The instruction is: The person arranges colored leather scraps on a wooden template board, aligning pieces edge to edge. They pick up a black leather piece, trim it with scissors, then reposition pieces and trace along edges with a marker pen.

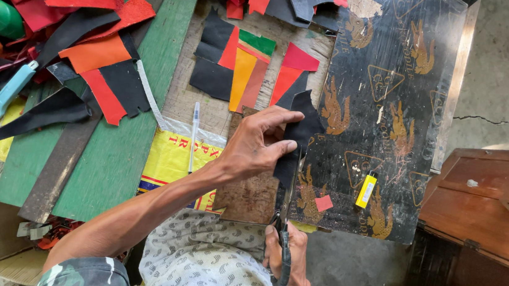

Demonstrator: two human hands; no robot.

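Observation:
My left hand [257,144] pinches a black piece of leather [297,135] between thumb and fingers over the board's middle. My right hand [286,252] sits low, near my lap, closed on the handles of a pair of scissors [284,227]. The scissor blades reach up into the lower edge of the black piece. Cut pieces in black, red, orange and green [243,67] lie just beyond my left hand.
A heap of red, black and orange scraps [62,12] fills the upper left, with a light-blue cutter [10,91] and a green bottle [4,18]. A white pen [194,134], a yellow lighter [366,190], a black patterned board [389,100], a wooden box [485,202].

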